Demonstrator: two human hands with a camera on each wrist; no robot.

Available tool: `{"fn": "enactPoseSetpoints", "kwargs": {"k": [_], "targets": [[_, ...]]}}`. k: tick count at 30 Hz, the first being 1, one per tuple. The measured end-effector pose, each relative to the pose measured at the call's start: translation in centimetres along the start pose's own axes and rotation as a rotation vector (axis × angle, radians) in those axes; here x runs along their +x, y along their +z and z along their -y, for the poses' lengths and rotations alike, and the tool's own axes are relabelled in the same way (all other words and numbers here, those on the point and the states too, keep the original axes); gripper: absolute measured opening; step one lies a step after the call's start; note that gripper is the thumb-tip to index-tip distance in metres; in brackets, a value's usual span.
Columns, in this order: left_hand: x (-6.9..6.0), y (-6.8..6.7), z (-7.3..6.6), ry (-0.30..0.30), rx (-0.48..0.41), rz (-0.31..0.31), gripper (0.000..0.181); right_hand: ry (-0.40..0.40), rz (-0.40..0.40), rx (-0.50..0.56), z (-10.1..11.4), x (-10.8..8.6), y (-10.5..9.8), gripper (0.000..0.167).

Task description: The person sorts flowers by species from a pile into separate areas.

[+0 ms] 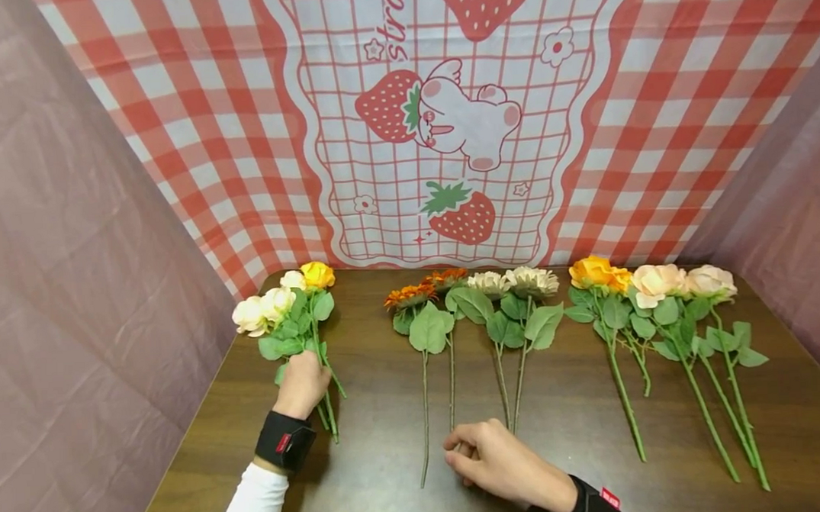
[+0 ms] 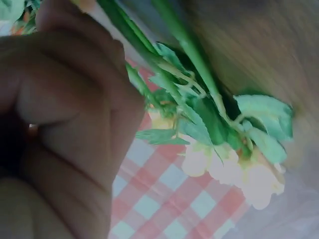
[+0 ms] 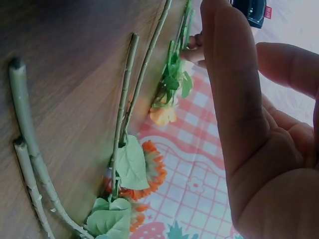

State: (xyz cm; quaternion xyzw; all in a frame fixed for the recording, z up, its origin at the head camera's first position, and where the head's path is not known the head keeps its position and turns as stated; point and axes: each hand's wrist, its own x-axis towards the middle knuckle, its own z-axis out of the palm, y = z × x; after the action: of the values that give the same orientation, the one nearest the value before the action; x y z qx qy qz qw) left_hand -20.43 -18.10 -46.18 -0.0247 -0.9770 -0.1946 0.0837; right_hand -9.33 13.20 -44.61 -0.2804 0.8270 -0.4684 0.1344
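Observation:
At the left of the table, my left hand is curled round a rose stem among a small bunch. A yellow-orange rose and several cream roses top this bunch, their leafy green stems lying partly under the hand. In the left wrist view, more green stems run just beyond the curled fingers. My right hand is near the front centre, loosely bent and holding nothing. It is nearest the lower stem ends of two orange daisy-like flowers and two cream ones.
On the right of the brown wooden table lie orange roses and peach roses with long stems. A red-and-white checked cloth with strawberries hangs behind. Pinkish drapes flank both sides.

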Motion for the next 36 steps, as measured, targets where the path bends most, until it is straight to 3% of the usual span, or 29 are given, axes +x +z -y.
{"fn": "enactPoseSetpoints", "kwargs": {"k": [8,14,18,23,28,32,36], "targets": [[-0.1,-1.2,-0.7,-0.028,-0.136,0.025,0.042,0.008,0.005,0.024,-0.3,0.2,-0.3,0.019],[-0.7,-2.4,-2.7,-0.023,-0.275,0.060,0.027,-0.004,-0.025,0.023,-0.2,0.6,-1.0,0.018],[-1.6,-3.1,-4.7,0.020,-0.418,0.067,0.015,-0.017,-0.057,-0.004,0.0,1.1,-1.1,0.017],[-3.5,-3.5,-8.0,0.134,-0.635,0.152,0.008,-0.055,-0.127,-0.031,0.5,1.8,-0.8,0.021],[-5.5,-2.8,-11.3,0.336,-0.776,0.271,0.005,-0.090,-0.202,0.019,0.8,2.0,-0.6,0.032],[-6.8,-1.9,-12.9,0.469,-0.799,0.313,0.006,-0.178,-0.261,0.081,0.8,1.2,-0.3,0.029],[-7.5,-1.0,-13.7,0.563,-0.703,0.282,0.007,-0.230,-0.332,0.082,0.5,0.0,0.1,0.022]]}}
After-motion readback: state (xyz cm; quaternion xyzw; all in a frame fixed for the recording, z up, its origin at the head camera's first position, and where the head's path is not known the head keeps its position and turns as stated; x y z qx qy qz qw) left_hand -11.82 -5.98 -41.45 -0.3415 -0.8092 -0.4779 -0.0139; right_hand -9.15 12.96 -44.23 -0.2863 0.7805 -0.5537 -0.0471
